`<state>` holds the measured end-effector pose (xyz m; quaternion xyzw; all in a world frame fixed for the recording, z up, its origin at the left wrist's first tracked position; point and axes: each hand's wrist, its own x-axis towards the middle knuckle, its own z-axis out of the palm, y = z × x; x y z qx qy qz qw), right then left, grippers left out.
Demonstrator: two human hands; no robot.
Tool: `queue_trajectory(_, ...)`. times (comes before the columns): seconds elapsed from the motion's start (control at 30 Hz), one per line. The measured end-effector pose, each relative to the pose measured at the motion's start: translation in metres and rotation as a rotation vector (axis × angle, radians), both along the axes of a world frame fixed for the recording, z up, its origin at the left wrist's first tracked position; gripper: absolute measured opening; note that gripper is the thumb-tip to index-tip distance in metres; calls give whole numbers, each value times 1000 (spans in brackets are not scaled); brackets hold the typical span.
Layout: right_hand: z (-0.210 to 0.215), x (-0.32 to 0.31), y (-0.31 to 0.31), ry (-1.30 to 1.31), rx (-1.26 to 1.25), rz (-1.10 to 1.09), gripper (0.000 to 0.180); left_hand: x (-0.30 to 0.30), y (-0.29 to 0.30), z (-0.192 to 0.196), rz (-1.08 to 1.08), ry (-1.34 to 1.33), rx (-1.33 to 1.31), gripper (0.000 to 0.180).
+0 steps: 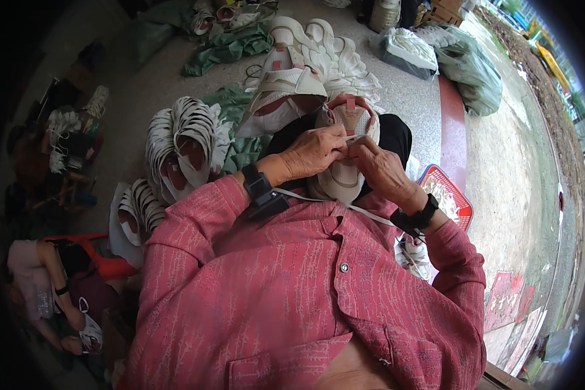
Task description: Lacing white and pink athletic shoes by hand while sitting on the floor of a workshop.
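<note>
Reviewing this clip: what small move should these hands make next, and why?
Probably draw the white lace snug with the right hand: it runs between that hand and the left hand over the shoe, while slack lace lies by the toe.

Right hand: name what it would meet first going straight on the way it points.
The right hand would probably meet the left hand first, over the shoe; depth is unclear, so it might brush the shoe instead.

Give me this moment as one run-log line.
left hand: pinching lace | right hand: at shoe | shoe: toe toward person | red basket: right side
</note>
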<state>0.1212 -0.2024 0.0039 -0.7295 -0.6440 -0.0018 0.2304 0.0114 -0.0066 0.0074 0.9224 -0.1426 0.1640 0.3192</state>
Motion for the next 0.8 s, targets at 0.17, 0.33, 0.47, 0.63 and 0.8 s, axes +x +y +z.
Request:
queue_trajectory(0.17,32,39,-3,-51,39,63,27,3,-2,2,-6,12,-27,7)
queue_trajectory(0.33,34,93,40,70,355,6,35,4,-6,1,49,-26,-44,11)
queue_trajectory(0.47,19,92,74,379,128,33,41,1,-4,-1,70,7,-67,13)
queue_trajectory(0.63,-12,93,74,700,140,-138,40,4,-4,-2,66,24,-84,11)
queue_trajectory(0.8,-2,49,46,672,109,-369,24,-5,4,-1,-38,59,-96,8)
